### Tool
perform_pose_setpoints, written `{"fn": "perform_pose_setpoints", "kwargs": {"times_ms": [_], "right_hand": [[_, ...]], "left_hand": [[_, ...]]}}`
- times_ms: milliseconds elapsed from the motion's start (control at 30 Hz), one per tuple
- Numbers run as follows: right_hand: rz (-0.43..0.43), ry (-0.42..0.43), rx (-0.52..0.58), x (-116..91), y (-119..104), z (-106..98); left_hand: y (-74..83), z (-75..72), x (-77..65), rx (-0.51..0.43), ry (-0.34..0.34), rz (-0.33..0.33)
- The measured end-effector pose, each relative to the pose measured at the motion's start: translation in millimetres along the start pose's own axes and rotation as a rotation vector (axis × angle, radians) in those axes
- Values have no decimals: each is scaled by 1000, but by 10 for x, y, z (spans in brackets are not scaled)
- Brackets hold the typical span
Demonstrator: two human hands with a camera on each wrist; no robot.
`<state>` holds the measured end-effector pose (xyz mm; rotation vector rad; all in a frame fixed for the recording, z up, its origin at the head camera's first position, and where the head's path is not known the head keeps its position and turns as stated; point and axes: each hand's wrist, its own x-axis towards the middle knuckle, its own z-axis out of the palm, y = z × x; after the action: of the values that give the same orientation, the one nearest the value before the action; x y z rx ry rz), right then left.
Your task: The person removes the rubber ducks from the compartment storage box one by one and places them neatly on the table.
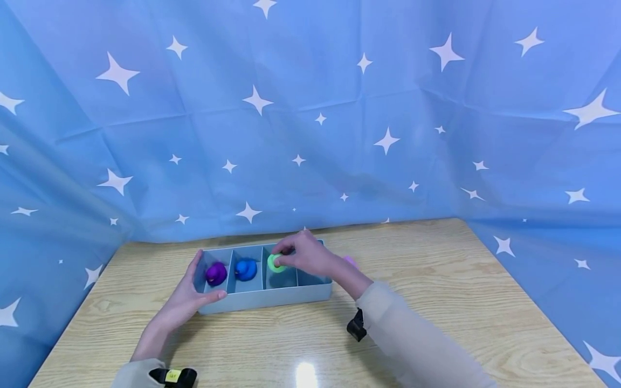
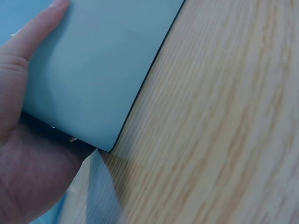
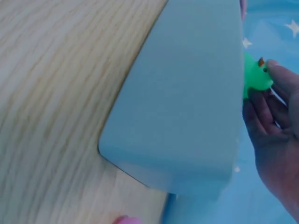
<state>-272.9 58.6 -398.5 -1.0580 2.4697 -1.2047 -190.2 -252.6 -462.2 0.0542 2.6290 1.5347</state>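
Note:
A grey-blue box with several compartments [image 1: 271,297] lies across the table. My left hand [image 1: 183,302] holds its left end, the thumb along the front wall and the fingers at the left side; the left wrist view shows the thumb [image 2: 35,30] on the wall. In the leftmost compartment sits a purple rubber duck [image 1: 215,274], and a blue duck [image 1: 246,269] is in the one beside it. Over the third compartment, my right hand [image 1: 310,256] pinches a green rubber duck [image 3: 255,77] between thumb and fingers. The right forearm partly hides the rightmost compartment.
A pink object [image 1: 350,262] lies on the table just right of the box, partly behind the right wrist; its edge [image 3: 127,220] shows in the right wrist view. The wooden table [image 1: 436,302] ends at a blue star-patterned cloth [image 1: 315,134].

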Motion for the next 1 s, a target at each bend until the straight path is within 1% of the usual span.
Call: {"fn": "perform_pose_setpoints", "kwargs": {"times_ms": [167,400,500,733,1000], "right_hand": [[-46,15,-13,-54,-12,-99],[-70,46,-57,-176,33,-259],[-80,54,-59,-250,52,-347],[-20,73,-91,-458,90,-563],[-10,111,-157,-679,246,-746]], "left_hand": [[1,-4,-2,2,-1,-1],[7,0,-3,3,-1,-8],[16,3,-7,3,-2,-16],[18,17,-14,-1,-6,-16],[22,1,-26,-1,-5,0]]}}
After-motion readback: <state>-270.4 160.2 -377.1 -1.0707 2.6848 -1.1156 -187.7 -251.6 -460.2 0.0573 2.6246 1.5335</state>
